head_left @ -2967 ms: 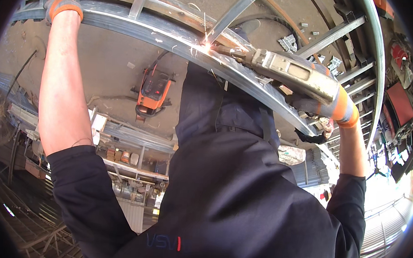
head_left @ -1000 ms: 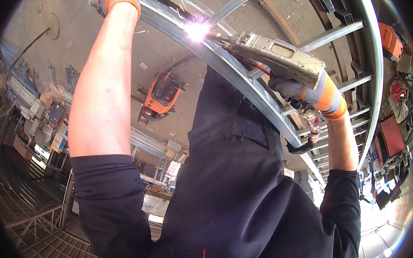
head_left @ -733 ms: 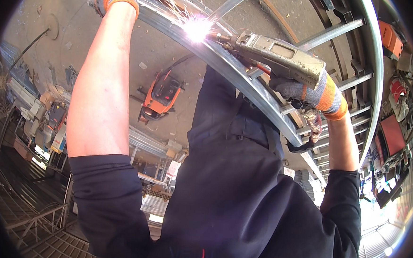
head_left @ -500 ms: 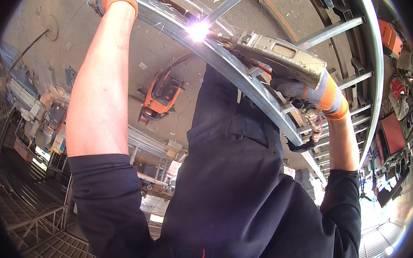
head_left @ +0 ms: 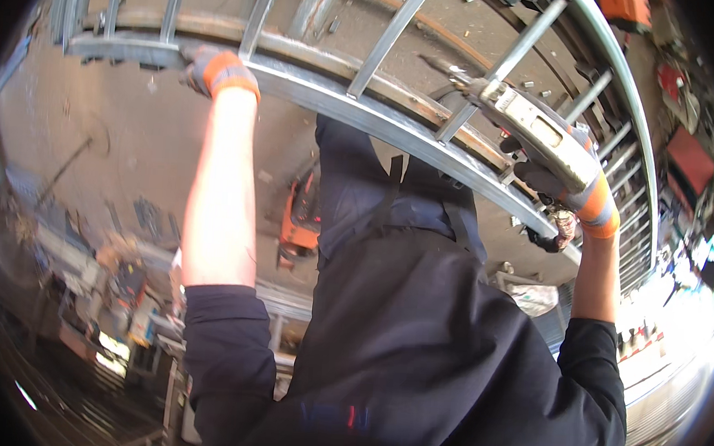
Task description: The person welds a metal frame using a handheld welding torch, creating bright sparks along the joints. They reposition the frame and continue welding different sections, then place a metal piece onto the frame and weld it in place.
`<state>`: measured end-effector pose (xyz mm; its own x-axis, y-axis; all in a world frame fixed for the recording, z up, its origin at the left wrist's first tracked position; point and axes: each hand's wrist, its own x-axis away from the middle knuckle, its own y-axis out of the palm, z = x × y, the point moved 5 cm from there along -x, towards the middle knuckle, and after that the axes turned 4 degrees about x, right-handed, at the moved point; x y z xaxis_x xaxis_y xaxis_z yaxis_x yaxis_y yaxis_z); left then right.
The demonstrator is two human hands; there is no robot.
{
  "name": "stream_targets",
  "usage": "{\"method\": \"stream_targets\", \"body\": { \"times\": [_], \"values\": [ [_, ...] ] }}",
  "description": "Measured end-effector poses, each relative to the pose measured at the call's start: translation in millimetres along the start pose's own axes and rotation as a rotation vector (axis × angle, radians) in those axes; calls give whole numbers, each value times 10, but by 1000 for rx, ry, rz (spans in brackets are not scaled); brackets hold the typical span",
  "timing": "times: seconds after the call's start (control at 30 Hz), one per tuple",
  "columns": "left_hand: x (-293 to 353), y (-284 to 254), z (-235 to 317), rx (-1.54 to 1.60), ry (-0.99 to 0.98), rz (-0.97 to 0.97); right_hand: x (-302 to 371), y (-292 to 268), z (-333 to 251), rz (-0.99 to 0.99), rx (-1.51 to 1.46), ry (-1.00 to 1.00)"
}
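Note:
A ladder-like frame of square metal tube (head_left: 324, 97) curves across the upper part of the head view, with several crossbars between its rails. My left hand (head_left: 221, 72), in a grey and orange glove, grips the near rail at the upper left; its fingertips are partly hidden and a little blurred. In my right hand (head_left: 571, 172), also gloved, is a welding torch (head_left: 534, 127). The torch nozzle (head_left: 442, 65) points to the upper left, over the gap between crossbars. No arc burns at it.
Below the frame, an orange and black machine (head_left: 300, 219) sits on the floor beside my leg. Another orange case (head_left: 623, 10) stands at the upper right, near a dark red panel (head_left: 690, 166). Metal stock and equipment crowd the left side. A wrapped cable (head_left: 565, 227) hangs below my right hand.
The bright arc and sparks at the rail have gone out. The torch has come away from the joint, toward the right. The view has shifted, and my left hand appears farther right and lower.

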<state>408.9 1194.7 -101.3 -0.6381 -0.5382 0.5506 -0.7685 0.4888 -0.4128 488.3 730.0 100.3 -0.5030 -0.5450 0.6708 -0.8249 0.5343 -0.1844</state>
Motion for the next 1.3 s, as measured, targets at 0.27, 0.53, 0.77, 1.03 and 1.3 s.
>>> {"method": "stream_targets", "body": {
  "times": [0.27,0.53,0.77,1.03,1.3],
  "values": [
    [-439,1174,-695,89,-181,74,1059,476,-891,475,74,268],
    [-1826,1007,-2176,1206,-640,2,1060,294,-2110,428,103,77],
    [-1387,675,-2109,1680,-995,168,-430,415,-2093,104,65,-221],
    [-1421,709,-2091,1629,-1033,133,-1746,865,-1238,-349,-90,-282],
    [-1389,683,-2028,1572,-1046,117,-2109,968,-997,-367,-175,-233]
  ]
}}
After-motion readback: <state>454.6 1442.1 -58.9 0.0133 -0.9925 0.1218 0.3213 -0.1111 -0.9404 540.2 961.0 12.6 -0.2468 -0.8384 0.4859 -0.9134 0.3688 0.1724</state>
